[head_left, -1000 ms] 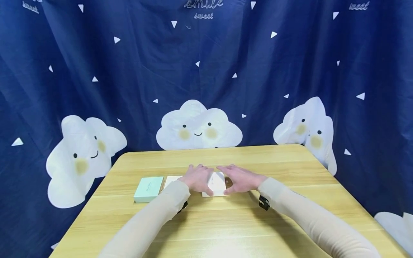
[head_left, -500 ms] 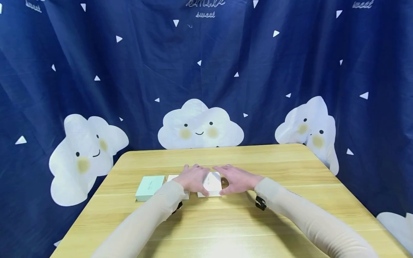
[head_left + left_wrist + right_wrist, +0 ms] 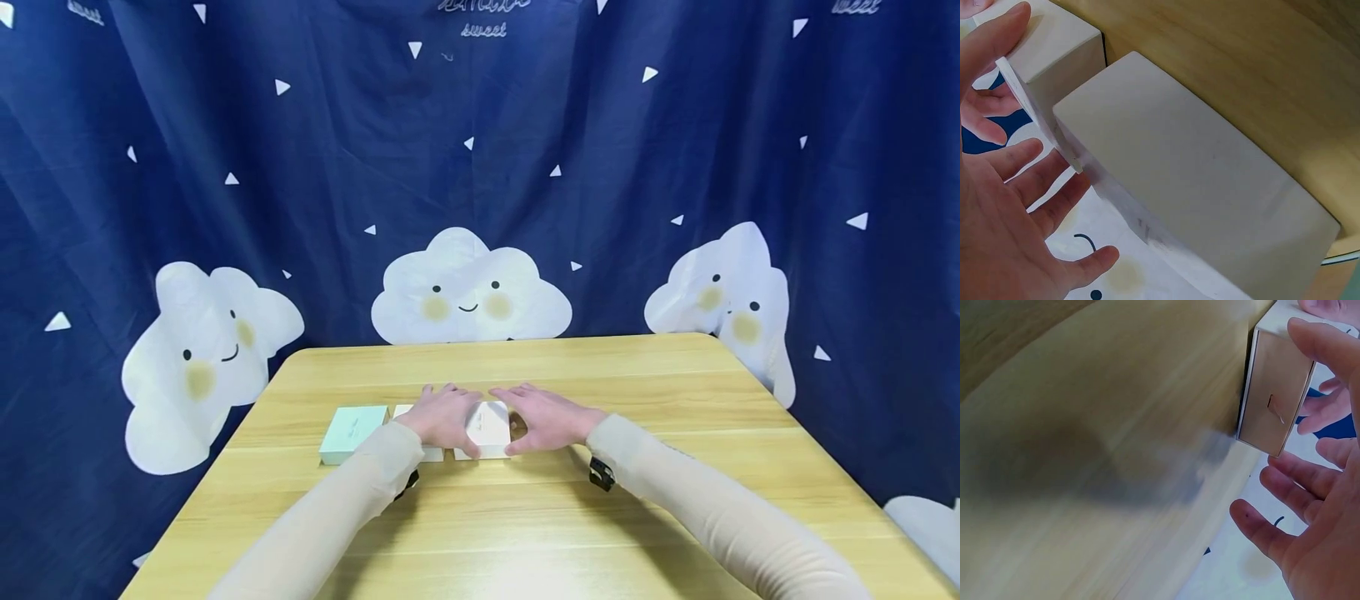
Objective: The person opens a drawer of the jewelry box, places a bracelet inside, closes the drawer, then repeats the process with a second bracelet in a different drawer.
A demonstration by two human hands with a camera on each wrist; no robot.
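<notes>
Both hands hold a small white drawer box (image 3: 489,427) on the table, one at each end. My left hand (image 3: 444,417) has its thumb at the near side and its fingers toward the far side. My right hand (image 3: 551,419) spans the right end the same way. In the right wrist view, that box's end face (image 3: 1274,390) is brown with a small ribbon pull. A second white box (image 3: 1197,175) lies just left of the held one, partly hidden behind my left hand in the head view. Left of it sits a mint-green box (image 3: 354,432).
The boxes stand in a row on a light wooden table (image 3: 600,525). Behind the table hangs a dark blue curtain (image 3: 480,183) with white clouds and triangles. A black strap (image 3: 602,473) is on the right wrist.
Both hands have slid the held white box left along the table, closer to the second white box. The head view has shifted slightly.
</notes>
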